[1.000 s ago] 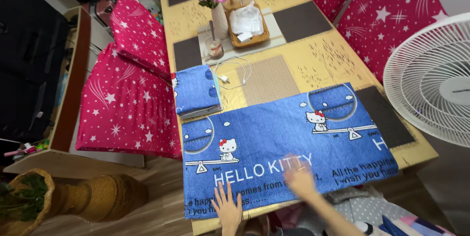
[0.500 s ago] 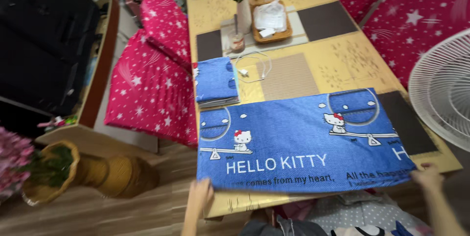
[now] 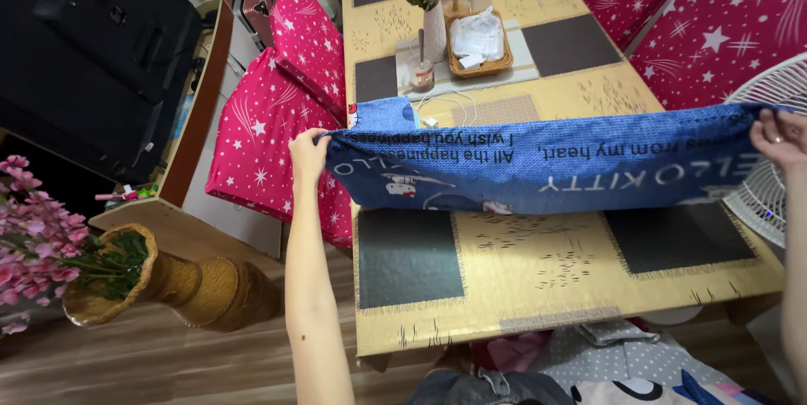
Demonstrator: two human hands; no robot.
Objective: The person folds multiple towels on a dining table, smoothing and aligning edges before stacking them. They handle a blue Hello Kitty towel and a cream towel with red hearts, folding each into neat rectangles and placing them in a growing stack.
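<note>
Head view: the left hand (image 3: 307, 153) pinches one corner of a blue printed cloth (image 3: 546, 161), fingers pressed together on the fabric. The right hand (image 3: 777, 138) grips the opposite corner, fingers curled shut over the edge. Between the two hands the cloth is stretched wide and lifted off the surface (image 3: 538, 262), hanging across its middle, with the print upside down toward the camera. The cloth's lower edge sags just above the surface; I cannot tell whether it touches.

Under the cloth, near the front edge of the surface, lie two dark placemats: one (image 3: 409, 258) at the front left, one (image 3: 677, 237) at the front right. Behind the cloth, at the left edge, a folded blue stack (image 3: 382, 111) peeks out, with a white cable (image 3: 450, 102) just beside it. Farther back along the middle stand a white vase of pink flowers (image 3: 433, 27), a small jar (image 3: 422, 76) near it, and a wicker basket (image 3: 479, 39) holding white wrappers.

Red star-patterned cushions (image 3: 269, 136) line the left side of the surface, and more (image 3: 698, 27) sit at the back right. A white fan (image 3: 769, 195) stands at the right edge, behind the right hand. On the floor at left is a woven pot (image 3: 168, 283) with greenery.
</note>
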